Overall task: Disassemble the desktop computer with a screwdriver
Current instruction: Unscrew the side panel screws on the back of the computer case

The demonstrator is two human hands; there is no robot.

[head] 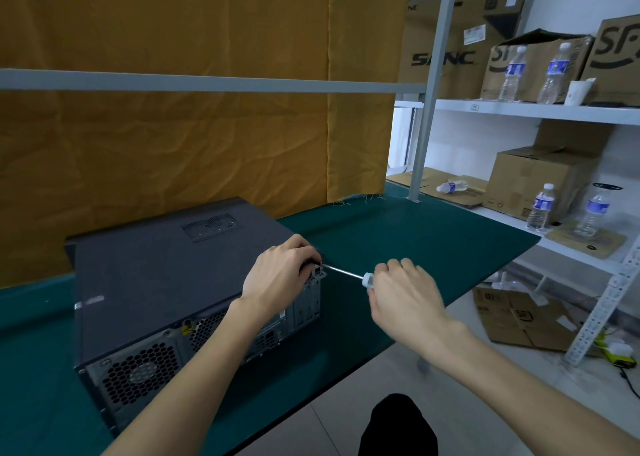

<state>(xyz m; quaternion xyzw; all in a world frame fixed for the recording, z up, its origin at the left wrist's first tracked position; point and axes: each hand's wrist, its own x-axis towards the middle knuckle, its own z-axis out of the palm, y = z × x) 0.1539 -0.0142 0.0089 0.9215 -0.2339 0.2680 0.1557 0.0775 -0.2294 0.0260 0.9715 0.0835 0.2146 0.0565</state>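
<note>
A dark grey desktop computer case [166,275] lies on its side on the green table [415,241], its rear panel with fan grille facing me. My left hand [280,275] rests on the case's upper rear corner, fingers curled over the edge by the expansion slots. My right hand [401,296] grips the pale handle of a screwdriver [346,274]. The metal shaft runs left, and its tip meets the rear panel's top corner right beside my left fingertips.
An orange-brown cloth [194,109] hangs behind the table. White shelving [540,112] on the right holds cardboard boxes and several water bottles. Another box [519,317] sits on the floor under the shelves. The table's front edge runs diagonally near my right forearm.
</note>
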